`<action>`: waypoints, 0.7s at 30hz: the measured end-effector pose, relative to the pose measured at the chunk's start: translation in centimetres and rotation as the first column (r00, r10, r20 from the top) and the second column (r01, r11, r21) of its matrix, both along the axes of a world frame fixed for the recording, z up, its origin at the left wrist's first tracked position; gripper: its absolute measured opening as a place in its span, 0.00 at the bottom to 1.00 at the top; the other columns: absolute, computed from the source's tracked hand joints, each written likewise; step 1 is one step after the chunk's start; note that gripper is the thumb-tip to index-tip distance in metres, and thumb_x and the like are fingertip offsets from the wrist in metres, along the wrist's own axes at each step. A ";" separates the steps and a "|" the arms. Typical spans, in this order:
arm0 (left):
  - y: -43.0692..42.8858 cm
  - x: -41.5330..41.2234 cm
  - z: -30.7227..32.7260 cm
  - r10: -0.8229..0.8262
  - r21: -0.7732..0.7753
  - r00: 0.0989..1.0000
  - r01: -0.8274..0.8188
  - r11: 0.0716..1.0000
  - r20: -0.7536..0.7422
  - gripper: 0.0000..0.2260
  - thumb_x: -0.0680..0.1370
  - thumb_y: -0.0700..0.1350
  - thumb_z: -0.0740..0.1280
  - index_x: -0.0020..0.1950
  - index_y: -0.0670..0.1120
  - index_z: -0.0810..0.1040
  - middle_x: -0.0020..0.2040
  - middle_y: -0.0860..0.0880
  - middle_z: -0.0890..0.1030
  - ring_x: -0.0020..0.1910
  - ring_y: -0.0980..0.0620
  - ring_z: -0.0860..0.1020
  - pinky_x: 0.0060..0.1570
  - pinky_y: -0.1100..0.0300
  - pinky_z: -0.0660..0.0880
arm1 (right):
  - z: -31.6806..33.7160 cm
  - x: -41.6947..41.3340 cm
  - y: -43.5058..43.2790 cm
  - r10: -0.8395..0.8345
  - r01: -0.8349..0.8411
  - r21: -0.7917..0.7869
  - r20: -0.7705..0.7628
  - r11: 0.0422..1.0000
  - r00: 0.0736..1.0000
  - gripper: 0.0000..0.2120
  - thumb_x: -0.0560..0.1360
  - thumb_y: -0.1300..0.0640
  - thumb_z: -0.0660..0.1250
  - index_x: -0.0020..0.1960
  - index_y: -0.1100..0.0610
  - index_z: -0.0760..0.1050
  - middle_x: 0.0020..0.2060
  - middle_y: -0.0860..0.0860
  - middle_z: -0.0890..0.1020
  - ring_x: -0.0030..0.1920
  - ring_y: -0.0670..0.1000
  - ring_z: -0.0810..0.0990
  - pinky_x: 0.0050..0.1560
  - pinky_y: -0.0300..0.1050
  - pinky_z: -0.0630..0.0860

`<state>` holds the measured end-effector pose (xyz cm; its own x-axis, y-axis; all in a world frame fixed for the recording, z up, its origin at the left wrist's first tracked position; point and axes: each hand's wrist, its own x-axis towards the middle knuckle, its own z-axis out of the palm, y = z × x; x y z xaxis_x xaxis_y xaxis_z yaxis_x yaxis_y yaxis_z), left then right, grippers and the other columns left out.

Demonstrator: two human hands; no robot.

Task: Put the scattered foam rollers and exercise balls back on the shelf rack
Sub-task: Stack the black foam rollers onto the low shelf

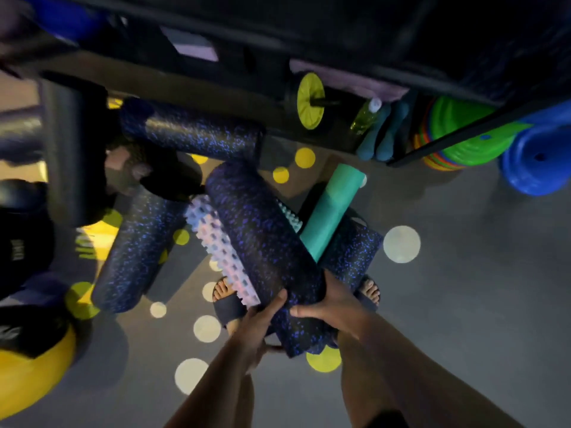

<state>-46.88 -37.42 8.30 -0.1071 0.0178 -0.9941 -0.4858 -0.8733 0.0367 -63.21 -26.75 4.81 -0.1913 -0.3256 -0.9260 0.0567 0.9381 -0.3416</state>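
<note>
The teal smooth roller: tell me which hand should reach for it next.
Right. The teal smooth roller leans on the right side, just above the right hand. The left hand would have to cross over the speckled roller. Both hands grip that roller now, so one must let go first.

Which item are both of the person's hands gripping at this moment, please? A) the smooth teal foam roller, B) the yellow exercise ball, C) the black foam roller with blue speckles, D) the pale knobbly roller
C: the left hand and right hand both clasp the near end of the black blue-speckled foam roller, while the teal roller and knobbly roller merely lie beside it.
</note>
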 end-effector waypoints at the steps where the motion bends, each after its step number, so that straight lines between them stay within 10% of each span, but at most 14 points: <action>1: -0.4 0.7 2.5 0.036 -0.004 0.999 -0.036 0.999 -0.008 0.44 0.56 0.66 0.84 0.68 0.52 0.78 0.60 0.46 0.85 0.60 0.42 0.83 0.52 0.32 0.80 | 2.7 -0.2 -1.4 0.092 -0.093 -0.025 -0.024 0.995 0.995 0.60 0.42 0.23 0.79 0.69 0.38 0.63 0.64 0.47 0.76 0.66 0.52 0.77 0.65 0.55 0.76; 6: -4.7 0.0 11.9 0.167 -0.192 0.981 -0.183 0.964 -0.097 0.47 0.54 0.63 0.85 0.70 0.52 0.75 0.59 0.48 0.85 0.53 0.47 0.84 0.47 0.44 0.83 | 14.2 -2.4 -10.1 0.328 -0.372 -0.211 -0.219 0.904 0.919 0.65 0.49 0.29 0.77 0.78 0.44 0.53 0.69 0.54 0.69 0.71 0.56 0.70 0.70 0.56 0.70; 12: -12.9 -7.2 17.4 0.157 -0.577 0.953 -0.283 0.766 -0.258 0.22 0.73 0.49 0.77 0.63 0.53 0.72 0.61 0.47 0.83 0.51 0.54 0.85 0.58 0.47 0.81 | 18.6 -4.7 -17.6 -0.094 -0.038 -0.439 -0.276 0.898 0.957 0.56 0.49 0.34 0.80 0.73 0.42 0.60 0.65 0.50 0.76 0.66 0.51 0.76 0.65 0.55 0.76; 17: -17.7 -16.6 17.4 -0.055 -0.679 0.947 -0.185 0.711 -0.316 0.50 0.55 0.62 0.85 0.72 0.53 0.67 0.64 0.47 0.82 0.59 0.49 0.83 0.63 0.47 0.79 | 20.3 -11.4 -19.0 -0.423 0.236 -0.552 -0.239 0.800 0.874 0.52 0.54 0.41 0.82 0.73 0.49 0.63 0.63 0.48 0.77 0.64 0.50 0.78 0.65 0.51 0.76; 21: -17.8 -25.9 17.8 -0.162 -0.712 0.907 -0.184 0.677 -0.388 0.50 0.58 0.56 0.84 0.74 0.50 0.65 0.67 0.50 0.79 0.62 0.53 0.81 0.64 0.50 0.79 | 21.6 -19.5 -17.4 -0.522 0.317 -0.608 -0.191 0.728 0.831 0.44 0.61 0.44 0.82 0.72 0.49 0.67 0.60 0.47 0.81 0.59 0.45 0.81 0.62 0.43 0.79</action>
<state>-72.74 -55.25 26.14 -0.4760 -0.6842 -0.5526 -0.2666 -0.4865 0.8320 -82.67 -44.12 26.41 -0.6851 -0.5490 -0.4788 0.1885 0.5013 -0.8445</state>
